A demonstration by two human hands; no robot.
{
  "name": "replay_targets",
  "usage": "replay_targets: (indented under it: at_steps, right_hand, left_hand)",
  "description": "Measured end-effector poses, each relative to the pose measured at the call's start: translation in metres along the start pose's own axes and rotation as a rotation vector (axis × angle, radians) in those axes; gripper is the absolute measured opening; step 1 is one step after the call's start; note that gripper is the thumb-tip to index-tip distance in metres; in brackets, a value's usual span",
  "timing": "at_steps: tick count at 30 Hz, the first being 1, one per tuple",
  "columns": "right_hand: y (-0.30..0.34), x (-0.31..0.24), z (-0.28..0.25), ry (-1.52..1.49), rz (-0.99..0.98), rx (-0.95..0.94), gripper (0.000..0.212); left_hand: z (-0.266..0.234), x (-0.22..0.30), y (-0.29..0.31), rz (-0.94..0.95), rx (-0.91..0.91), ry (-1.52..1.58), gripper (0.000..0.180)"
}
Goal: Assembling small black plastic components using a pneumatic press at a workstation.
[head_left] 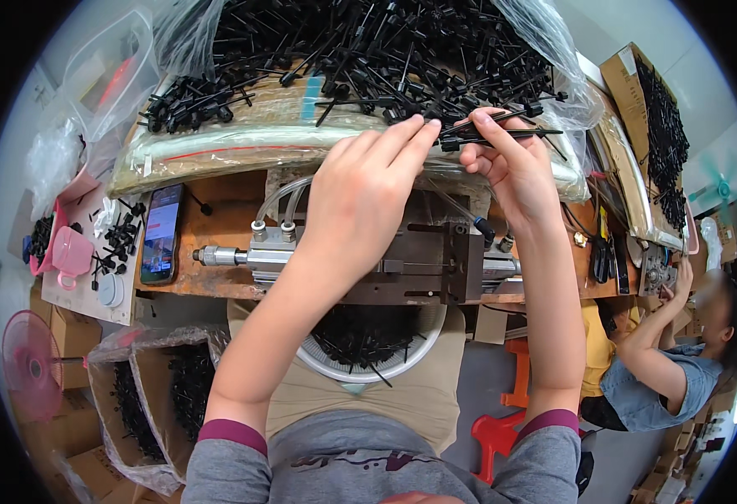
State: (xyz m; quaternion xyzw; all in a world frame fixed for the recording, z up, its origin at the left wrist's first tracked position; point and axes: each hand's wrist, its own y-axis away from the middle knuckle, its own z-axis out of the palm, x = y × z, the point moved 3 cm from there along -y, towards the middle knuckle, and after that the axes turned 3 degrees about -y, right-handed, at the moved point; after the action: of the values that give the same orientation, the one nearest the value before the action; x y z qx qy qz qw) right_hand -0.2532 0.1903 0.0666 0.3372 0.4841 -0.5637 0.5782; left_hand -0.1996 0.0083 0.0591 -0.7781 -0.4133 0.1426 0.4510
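My right hand (515, 168) is closed around several slim black plastic parts (503, 134) with thin stems, held in front of the heap. Beside it, my left hand (364, 189) has its fingers pressed together and bent forward, the tips close to the thick ends of those parts. Its thumb is hidden, so whatever it grips cannot be made out. Beyond both hands spreads a large heap of similar black parts (385, 50) on a plastic-covered cardboard surface (242, 139). Below the hands sits a metal fixture (419, 265) with air cylinders and clear hoses.
A white basket (423, 349) of black parts rests at my lap. Left are a phone (161, 235), a pink container (73, 252), a pink fan (32, 363) and a lined box (133, 403) of parts. Pliers (603, 252) lie right; a co-worker (662, 361) sits beyond a red stool (494, 437).
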Motion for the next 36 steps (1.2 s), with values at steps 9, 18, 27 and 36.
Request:
replay_targets:
  at_steps: [9, 18, 27, 36]
  right_hand:
    - [0.009, 0.007, -0.014, -0.052, -0.044, 0.034, 0.02]
    - [0.033, -0.005, -0.018, -0.097, -0.114, 0.052, 0.016]
    - [0.093, 0.002, -0.024, -0.075, 0.003, 0.119, 0.015]
    - [0.133, 0.018, -0.01, -0.144, 0.045, 0.116, 0.016]
  left_hand:
    - [0.007, -0.012, -0.023, 0.096, -0.134, -0.082, 0.019]
    - [-0.042, 0.012, 0.019, -0.117, -0.084, 0.486, 0.028]
    - [-0.049, 0.032, 0.122, -0.204, -0.339, 0.461, 0.025]
    - [-0.031, 0.039, 0.121, -0.092, -0.462, 0.137, 0.027]
